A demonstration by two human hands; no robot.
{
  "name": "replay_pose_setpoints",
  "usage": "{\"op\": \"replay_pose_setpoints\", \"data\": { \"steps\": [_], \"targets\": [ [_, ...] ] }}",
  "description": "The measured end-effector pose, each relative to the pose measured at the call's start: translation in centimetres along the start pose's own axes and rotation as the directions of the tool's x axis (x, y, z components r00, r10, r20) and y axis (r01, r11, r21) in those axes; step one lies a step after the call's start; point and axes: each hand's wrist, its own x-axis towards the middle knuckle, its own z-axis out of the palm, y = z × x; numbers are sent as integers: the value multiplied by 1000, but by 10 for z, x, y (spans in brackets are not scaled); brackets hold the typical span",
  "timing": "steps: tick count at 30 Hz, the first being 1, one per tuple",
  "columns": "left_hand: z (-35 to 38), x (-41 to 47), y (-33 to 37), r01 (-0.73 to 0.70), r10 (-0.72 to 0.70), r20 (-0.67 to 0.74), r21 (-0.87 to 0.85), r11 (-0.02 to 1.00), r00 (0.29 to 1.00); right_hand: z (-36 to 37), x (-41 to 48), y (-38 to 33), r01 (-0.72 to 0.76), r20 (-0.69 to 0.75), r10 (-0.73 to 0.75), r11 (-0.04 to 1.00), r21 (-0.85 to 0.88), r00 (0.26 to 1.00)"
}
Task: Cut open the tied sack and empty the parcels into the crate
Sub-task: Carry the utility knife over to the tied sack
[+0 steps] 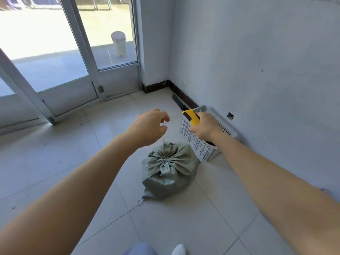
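A grey-green woven sack (170, 172) stands on the tiled floor, its gathered neck tied shut and facing up. Just behind it to the right sits a white slatted plastic crate (197, 144) against the wall. My right hand (204, 127) is held above the crate, closed around a yellow-handled utility knife (191, 116) whose dark blade points away from me. My left hand (149, 126) hovers above and behind the sack, fingers loosely curled and apart, holding nothing. No parcels show; the sack hides its contents.
A white wall with a dark skirting board (184, 98) runs along the right. Glass doors with metal frames (86, 57) stand at the back left. My white sock (179, 250) shows at the bottom edge.
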Motion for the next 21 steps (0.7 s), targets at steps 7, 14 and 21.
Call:
{"op": "replay_pose_setpoints", "data": {
  "steps": [7, 14, 21],
  "targets": [
    [-15, 71, -16, 72, -69, -76, 43, 996, 995, -11, 83, -9, 74, 24, -74, 997, 11, 997],
    [-24, 145, -28, 108, -100, -137, 49, 993, 986, -26, 162, -7, 158, -15, -158, 987, 25, 987],
    [9, 184, -31, 278, -276, -150, -3, 960, 950, -7, 224, 17, 254, 112, -255, 967, 24, 960]
  ]
}}
